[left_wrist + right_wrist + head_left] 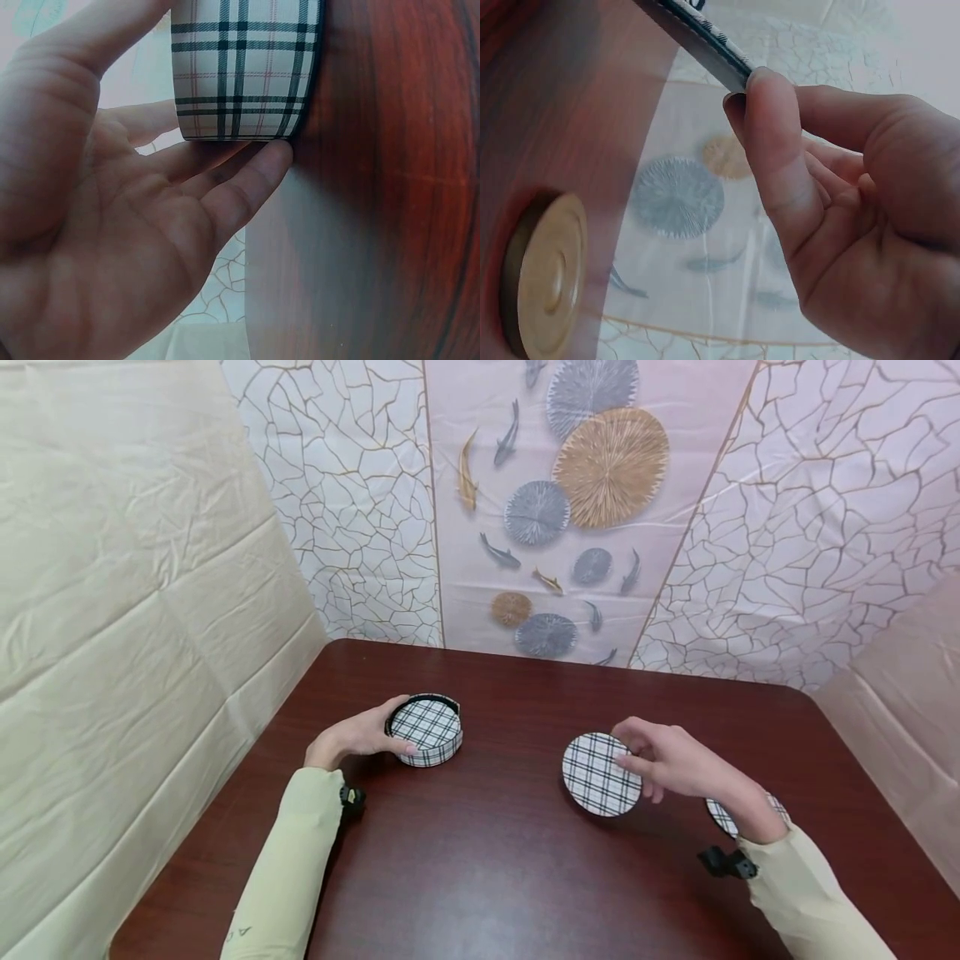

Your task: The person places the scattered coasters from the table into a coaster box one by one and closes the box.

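On the left of the table stands a round plaid coaster holder [438,755], with a white-and-black plaid coaster [425,723] inside it. My left hand [367,731] grips the holder's side, thumb toward me and fingers round the far side. In the left wrist view the holder's plaid wall [244,71] rises between thumb and fingers. My right hand [670,760] pinches another round plaid coaster [600,775] by its right edge, tilted with its patterned face toward me. The right wrist view shows this held coaster [705,41] edge-on between thumb and finger.
Another plaid coaster [723,817] lies on the dark red-brown table [480,877], partly hidden beneath my right wrist. A round tan disc [555,285] with raised rings appears at lower left in the right wrist view. Patterned sheets [352,502] hang behind the table.
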Available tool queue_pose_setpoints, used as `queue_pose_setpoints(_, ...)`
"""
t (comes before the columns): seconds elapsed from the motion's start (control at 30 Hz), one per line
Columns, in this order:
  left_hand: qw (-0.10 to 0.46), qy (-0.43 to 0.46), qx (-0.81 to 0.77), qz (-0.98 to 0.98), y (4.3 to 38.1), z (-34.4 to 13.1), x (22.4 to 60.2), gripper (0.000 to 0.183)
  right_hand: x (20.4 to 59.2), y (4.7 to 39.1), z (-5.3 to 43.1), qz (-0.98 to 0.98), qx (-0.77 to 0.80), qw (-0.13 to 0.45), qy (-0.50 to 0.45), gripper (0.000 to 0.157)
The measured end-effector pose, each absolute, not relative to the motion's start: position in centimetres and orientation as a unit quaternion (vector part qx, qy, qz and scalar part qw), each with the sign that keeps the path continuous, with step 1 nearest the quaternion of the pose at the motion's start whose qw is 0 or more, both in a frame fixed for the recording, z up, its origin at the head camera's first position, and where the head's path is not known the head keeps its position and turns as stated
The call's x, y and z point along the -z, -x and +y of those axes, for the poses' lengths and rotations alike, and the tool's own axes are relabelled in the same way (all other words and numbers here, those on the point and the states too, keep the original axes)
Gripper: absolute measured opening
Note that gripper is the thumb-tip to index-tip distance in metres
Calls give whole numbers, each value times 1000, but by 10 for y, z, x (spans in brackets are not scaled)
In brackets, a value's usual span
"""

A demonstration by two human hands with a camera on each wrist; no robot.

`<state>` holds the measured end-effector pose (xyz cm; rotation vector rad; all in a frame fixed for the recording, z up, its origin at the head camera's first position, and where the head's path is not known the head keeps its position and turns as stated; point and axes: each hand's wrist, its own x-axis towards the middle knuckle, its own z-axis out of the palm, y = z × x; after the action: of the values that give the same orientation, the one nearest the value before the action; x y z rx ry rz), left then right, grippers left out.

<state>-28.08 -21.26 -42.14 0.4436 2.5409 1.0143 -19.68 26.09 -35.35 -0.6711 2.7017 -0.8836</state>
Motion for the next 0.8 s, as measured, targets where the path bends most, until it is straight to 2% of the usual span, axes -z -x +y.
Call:
queue_pose_setpoints(0.5, 184, -153, -358, 903, 278, -214, 423, 104, 373, 218, 211, 876, 413, 73, 238, 45)
queue_pose_setpoints(0.8, 187, -152, -362, 901, 281, -213, 422, 105, 379, 236, 181, 847, 481, 10, 227, 50)
